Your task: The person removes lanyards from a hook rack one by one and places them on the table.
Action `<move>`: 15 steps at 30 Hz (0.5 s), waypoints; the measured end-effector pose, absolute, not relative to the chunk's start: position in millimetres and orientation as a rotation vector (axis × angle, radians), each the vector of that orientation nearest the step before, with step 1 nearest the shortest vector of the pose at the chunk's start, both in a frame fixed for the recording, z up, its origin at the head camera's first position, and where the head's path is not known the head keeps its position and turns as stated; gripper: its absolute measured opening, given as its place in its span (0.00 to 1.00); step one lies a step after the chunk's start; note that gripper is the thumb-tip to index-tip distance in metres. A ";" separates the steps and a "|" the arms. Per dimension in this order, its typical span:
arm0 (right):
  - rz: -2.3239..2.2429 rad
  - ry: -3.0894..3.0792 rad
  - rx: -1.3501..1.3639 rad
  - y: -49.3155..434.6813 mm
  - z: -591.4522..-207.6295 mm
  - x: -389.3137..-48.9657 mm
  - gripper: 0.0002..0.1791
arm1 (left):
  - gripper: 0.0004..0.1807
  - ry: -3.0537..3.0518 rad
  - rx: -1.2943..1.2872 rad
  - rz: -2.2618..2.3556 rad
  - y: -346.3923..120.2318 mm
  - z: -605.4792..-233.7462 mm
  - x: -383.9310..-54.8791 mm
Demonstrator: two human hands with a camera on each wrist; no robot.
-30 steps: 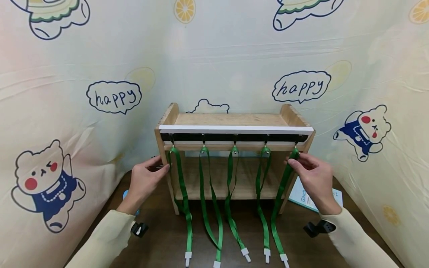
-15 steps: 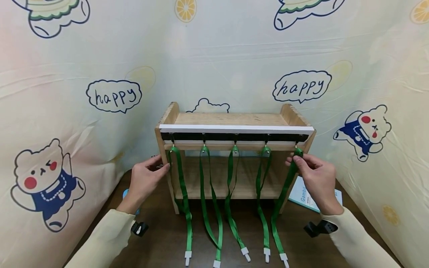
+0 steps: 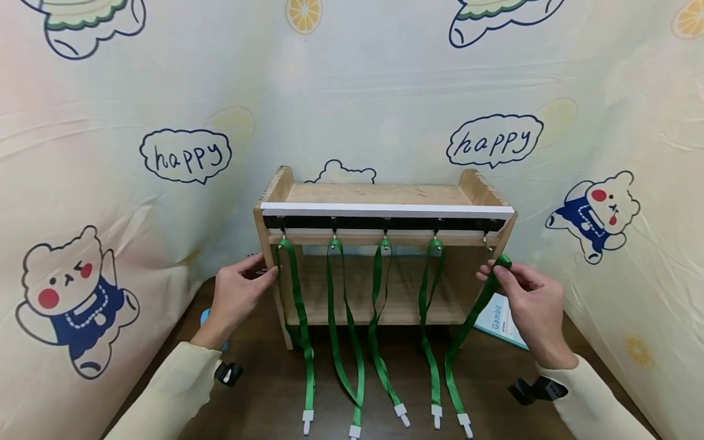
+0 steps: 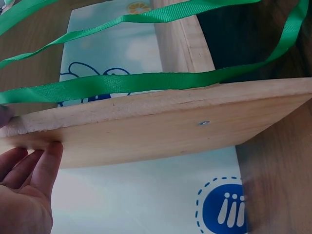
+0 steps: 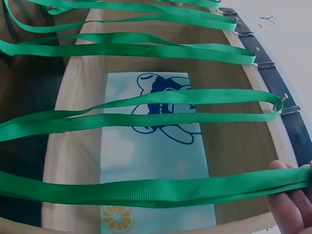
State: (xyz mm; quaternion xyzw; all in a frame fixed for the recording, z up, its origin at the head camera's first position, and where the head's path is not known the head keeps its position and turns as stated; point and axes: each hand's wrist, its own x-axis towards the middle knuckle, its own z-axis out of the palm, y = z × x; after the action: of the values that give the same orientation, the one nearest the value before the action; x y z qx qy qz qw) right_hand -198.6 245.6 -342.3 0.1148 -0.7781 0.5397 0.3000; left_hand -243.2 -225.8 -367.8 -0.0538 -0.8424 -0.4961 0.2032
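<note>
A small wooden shelf (image 3: pixel 379 194) stands on the table, with a white-and-black hook strip (image 3: pixel 360 223) along its upper front. My left hand (image 3: pixel 238 299) grips the shelf's left side panel (image 4: pixel 126 139), fingers against the outer face and thumb at the front edge. Between thumb and fingers, my right hand (image 3: pixel 536 302) pinches the top loop of the rightmost green lanyard (image 3: pixel 474 315). That loop is apart from the rightmost hook (image 3: pixel 487 243), lower and to its right. Several other green lanyards (image 5: pixel 165 119) hang from the remaining hooks, white clips (image 3: pixel 403 415) at their lower ends.
A light blue booklet (image 3: pixel 500 321) marked "Gambit" lies on the table behind my right hand. A blue object (image 3: pixel 205 316) is partly hidden by my left wrist. Patterned cloth (image 3: pixel 352 110) surrounds the table (image 3: pixel 258 397) at the back and sides.
My right hand has drawn the rightmost lanyard's top loop off its hook, moving right and slightly down. My left hand stays on the shelf's side panel.
</note>
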 end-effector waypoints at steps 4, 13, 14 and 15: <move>1.462 -2.061 0.314 249.6 -344.3 -195.1 0.14 | 0.28 -2.353 -0.155 -1.368 -226.2 -366.8 -243.2; 1.503 -2.078 0.309 257.6 -357.8 -188.2 0.14 | 0.28 -2.359 -0.149 -1.348 -225.5 -365.8 -243.1; 1.481 -2.093 0.304 258.2 -359.5 -187.4 0.14 | 0.28 -2.360 -0.148 -1.348 -225.5 -365.9 -243.0; 1.459 -2.105 0.297 258.8 -361.0 -186.5 0.14 | 0.28 -2.360 -0.149 -1.348 -225.4 -365.8 -242.4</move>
State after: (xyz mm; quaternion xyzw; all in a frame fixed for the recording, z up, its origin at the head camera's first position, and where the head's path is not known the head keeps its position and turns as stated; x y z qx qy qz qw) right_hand -186.5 258.8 -361.0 0.1105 -0.7842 0.5436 0.2781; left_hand -242.4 -225.4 -365.8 -0.0534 -0.8481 -0.4843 0.2082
